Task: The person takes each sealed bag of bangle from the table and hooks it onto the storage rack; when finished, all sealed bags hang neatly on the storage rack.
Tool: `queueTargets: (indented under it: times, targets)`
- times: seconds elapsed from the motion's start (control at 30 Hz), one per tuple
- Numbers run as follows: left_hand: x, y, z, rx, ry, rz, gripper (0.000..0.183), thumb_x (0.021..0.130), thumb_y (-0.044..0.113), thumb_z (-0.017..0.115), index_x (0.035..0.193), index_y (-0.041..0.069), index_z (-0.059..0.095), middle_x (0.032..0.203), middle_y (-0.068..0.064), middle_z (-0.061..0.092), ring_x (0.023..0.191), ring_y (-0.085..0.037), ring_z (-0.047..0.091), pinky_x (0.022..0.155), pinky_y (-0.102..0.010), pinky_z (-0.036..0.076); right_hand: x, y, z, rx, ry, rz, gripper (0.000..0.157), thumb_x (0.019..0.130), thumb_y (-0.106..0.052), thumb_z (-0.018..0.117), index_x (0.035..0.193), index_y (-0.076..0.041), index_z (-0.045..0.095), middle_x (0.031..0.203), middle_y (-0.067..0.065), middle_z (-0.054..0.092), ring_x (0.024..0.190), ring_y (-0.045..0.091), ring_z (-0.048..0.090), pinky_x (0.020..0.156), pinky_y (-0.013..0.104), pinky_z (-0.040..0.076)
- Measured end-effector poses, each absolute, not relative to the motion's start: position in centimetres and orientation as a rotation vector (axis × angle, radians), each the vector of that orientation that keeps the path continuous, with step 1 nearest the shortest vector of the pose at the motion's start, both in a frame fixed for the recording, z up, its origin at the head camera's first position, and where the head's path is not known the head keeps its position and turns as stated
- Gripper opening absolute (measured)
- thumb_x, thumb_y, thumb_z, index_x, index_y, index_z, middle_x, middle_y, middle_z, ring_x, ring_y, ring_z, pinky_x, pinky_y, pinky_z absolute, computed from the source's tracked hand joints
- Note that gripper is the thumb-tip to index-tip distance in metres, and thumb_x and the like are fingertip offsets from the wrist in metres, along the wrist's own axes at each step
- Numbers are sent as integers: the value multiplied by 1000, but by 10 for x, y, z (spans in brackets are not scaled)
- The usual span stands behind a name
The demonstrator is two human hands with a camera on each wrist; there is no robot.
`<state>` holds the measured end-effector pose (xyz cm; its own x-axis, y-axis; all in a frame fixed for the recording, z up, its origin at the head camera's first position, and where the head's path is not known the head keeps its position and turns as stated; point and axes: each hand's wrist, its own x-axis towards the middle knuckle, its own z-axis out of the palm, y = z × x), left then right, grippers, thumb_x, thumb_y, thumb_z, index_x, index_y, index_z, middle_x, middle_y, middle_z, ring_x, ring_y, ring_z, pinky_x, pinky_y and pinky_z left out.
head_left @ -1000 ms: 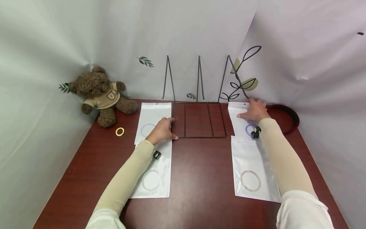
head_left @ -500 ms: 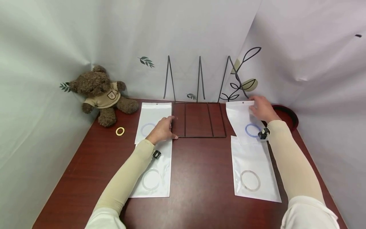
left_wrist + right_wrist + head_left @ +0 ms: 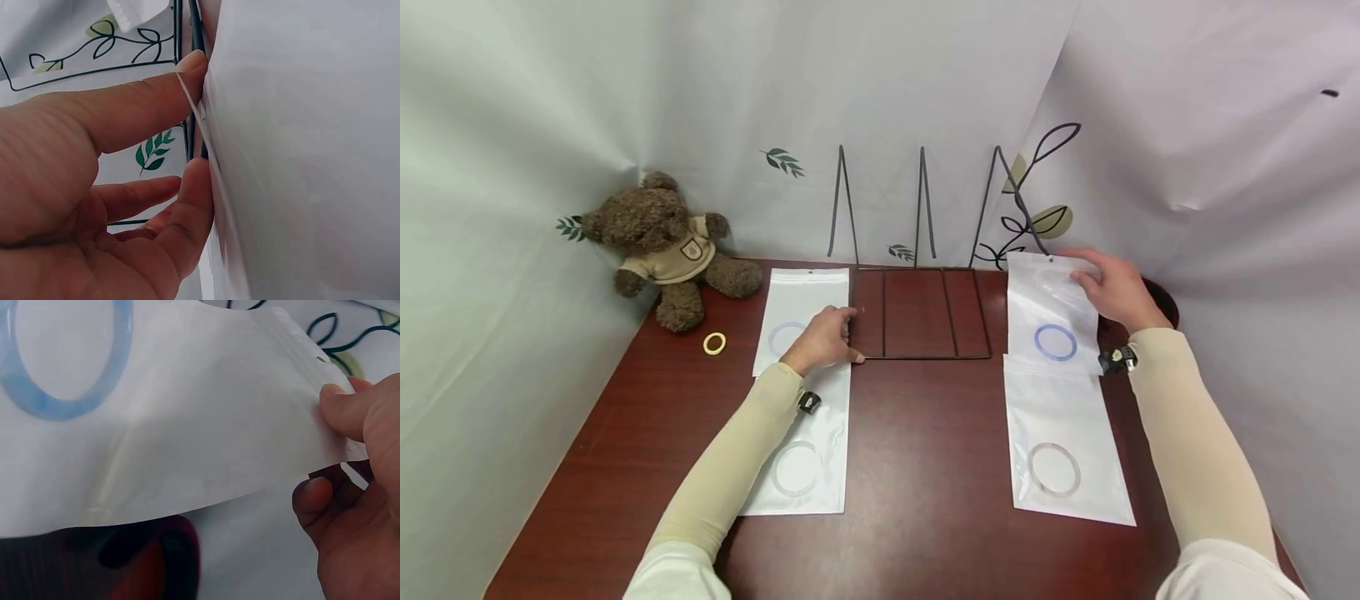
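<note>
My right hand [image 3: 1116,287] pinches the top right corner of a white zip bag [image 3: 1033,292] with a blue ring printed on it. In the right wrist view the thumb lies over the bag's edge and the bag [image 3: 206,444] bows between its ends. The bag's top reaches the foot of the rack's right wire upright. My left hand [image 3: 826,337] rests with thumb and fingers spread at the left side of a black wire rack [image 3: 925,359]. In the left wrist view its thumb [image 3: 137,109] touches the wire beside the edge of another white bag [image 3: 300,150].
A pale-ringed white bag [image 3: 1060,417] overlaps the held bag's lower end. Two more white bags, an upper bag [image 3: 808,292] and a lower bag [image 3: 831,433], lie under the left arm. A teddy bear [image 3: 670,250], a yellow ring [image 3: 707,345] and a dark round object [image 3: 1165,302] are also there.
My right hand has moved right, drawing up the top of the blue-ringed bag, which bowed and now hangs straighter. The left hand and the rack stay in place.
</note>
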<state>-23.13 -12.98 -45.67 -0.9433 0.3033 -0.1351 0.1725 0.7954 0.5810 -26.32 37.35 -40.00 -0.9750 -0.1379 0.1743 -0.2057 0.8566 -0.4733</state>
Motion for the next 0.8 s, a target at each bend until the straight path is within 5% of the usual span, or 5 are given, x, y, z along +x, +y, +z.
queueTargets:
  times: [0.13, 0.23, 0.4, 0.8]
  targets:
    - [-234, -131, -458, 363, 2735, 867, 96, 75, 21, 97, 155, -1, 49, 120, -16, 55, 96, -23, 57, 88, -37, 47, -248, 374, -390, 298, -2782, 700, 42, 107, -21, 63, 149, -26, 62, 72, 15, 54, 58, 26, 42, 72, 38, 36]
    - [-235, -133, -457, 357, 2706, 880, 97, 75, 20, 97, 155, -2, 48, 127, -18, 53, 93, -21, 56, 88, -36, 46, -237, 372, -380, 349, -2653, 691, 42, 103, -17, 69, 145, -23, 66, 67, 7, 51, 48, 10, 37, 62, 28, 34]
    - [-238, -136, -457, 374, 2676, 915, 99, 74, 18, 98, 156, -3, 46, 131, -20, 51, 91, -19, 56, 90, -36, 45, -218, 368, -361, 407, -2461, 748, 44, 96, -7, 77, 137, -20, 73, 55, 0, 46, 47, -3, 33, 52, 21, 29]
    - [-245, -146, -463, 313, 2547, 1126, 98, 74, 10, 97, 158, 4, 47, 140, -15, 57, 94, -16, 59, 86, -32, 47, -168, 341, -317, 516, -2246, 899, 41, 87, 13, 75, 126, -1, 76, 48, -6, 35, 46, -4, 27, 49, 18, 23]
